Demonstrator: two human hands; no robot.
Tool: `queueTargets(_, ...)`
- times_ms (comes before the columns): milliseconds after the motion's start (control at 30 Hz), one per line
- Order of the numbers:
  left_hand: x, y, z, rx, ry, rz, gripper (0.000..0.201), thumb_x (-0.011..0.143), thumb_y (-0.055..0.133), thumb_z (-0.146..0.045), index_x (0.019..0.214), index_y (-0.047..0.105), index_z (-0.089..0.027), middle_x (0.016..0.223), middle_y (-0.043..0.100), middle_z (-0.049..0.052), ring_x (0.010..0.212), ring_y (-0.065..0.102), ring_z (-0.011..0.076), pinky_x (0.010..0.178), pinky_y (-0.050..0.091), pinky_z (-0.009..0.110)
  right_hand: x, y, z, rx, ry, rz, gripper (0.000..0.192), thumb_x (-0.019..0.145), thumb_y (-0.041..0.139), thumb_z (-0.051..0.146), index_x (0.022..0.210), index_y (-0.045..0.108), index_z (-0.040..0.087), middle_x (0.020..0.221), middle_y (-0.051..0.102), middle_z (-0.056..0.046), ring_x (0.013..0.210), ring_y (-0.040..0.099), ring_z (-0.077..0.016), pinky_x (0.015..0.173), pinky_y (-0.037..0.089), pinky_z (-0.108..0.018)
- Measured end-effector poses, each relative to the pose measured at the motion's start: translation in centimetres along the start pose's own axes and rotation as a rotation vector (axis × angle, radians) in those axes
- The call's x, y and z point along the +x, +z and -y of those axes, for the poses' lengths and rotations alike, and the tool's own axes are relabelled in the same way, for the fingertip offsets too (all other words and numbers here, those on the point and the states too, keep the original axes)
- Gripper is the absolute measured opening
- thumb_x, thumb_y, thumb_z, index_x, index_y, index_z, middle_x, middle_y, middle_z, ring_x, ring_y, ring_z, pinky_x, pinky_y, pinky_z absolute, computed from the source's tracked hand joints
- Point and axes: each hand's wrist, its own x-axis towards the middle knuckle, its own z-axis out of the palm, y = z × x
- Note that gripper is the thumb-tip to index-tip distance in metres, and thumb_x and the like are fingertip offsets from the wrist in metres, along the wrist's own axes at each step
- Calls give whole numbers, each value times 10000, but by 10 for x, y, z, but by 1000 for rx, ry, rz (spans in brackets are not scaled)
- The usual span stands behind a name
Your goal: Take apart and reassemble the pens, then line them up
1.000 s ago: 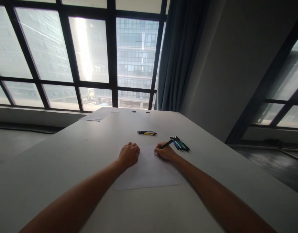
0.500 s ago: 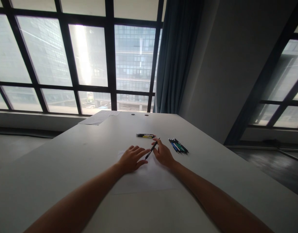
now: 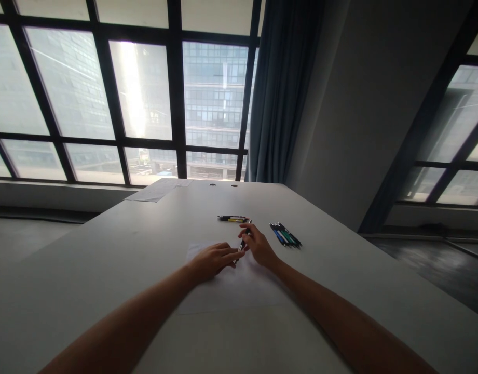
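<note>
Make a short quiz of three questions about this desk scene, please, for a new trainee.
1. True or false: both hands meet at the black pen.
2. Which lies farther to the right on the table? A) the pens with a yellow one B) the bunch of blue and green pens
3. What lies flat under the left hand?

Key
1. True: the right hand holds it and the left fingertips reach its lower end.
2. B
3. A white sheet of paper.
</note>
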Motion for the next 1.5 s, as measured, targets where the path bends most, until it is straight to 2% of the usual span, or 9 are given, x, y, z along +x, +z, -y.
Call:
queueTargets(100,-1,2,1,25,-23,-60,397,988,341,-257,1359,458,-177,1122,668,116,974,596,184,867,492,329,13,-23,-2,-7,64,-137,377,829,421,311,1185,475,195,898,556,-15,619,599,-116,589,503,-256)
queueTargets(200,-4,5,3,64,-127,-122,326,970,363,-242,1197,586,-171,992,708,100,883,629,190,812,493,342,22,-68,-18,-218,105,-303,611,799,514,326,1375,341,215,877,600,-9,519,555,-106,544,472,-249)
queueTargets(300,-6,9,6,84,-258,-146,281,943,399,-237,1041,655,-177,868,719,79,793,646,189,767,494,340,20,-120,-46,-529,167,-506,522,738,627,316,1224,520,159,808,661,-33,607,595,-154,655,481,-285)
queueTargets(400,-7,11,8,78,-339,-123,273,925,419,-241,1023,669,-192,853,712,71,789,650,187,769,496,329,10,-158,-79,-770,296,-511,296,767,605,277,1027,663,148,849,703,-87,760,642,-203,761,473,-303)
queueTargets(533,-7,9,5,61,-389,-77,297,932,397,-261,992,684,-207,857,700,67,813,645,180,777,491,298,1,-176,-108,-879,423,-403,321,753,545,164,1015,721,103,1007,709,-144,949,652,-255,847,469,-307)
queueTargets(1100,-7,5,3,-18,-370,-55,337,952,364,-287,980,691,-209,907,707,66,887,639,183,799,485,284,4,-163,-108,-888,368,-324,423,783,460,178,1142,679,143,1168,662,-99,1056,611,-225,921,450,-306)
queueTargets(1200,-6,4,5,-11,-369,-50,328,950,372,-290,981,689,-212,910,701,68,866,641,177,789,487,279,16,-142,-96,-1013,260,-347,376,819,469,215,1127,675,151,1199,637,-99,1097,565,-238,949,423,-327)
queueTargets(1400,-7,4,9,43,-386,-111,296,943,386,-263,968,674,-201,897,706,59,861,628,182,768,486,290,66,-71,-76,-1107,154,-1,344,878,460,209,1150,665,161,1238,605,-92,1149,507,-219,985,369,-287)
queueTargets(1500,-8,7,10,84,-421,-109,280,933,396,-251,920,671,-199,840,703,56,837,624,183,753,483,290,91,-48,-78,-1101,165,35,326,904,463,240,1150,670,184,1208,616,-94,1125,516,-220,949,385,-280)
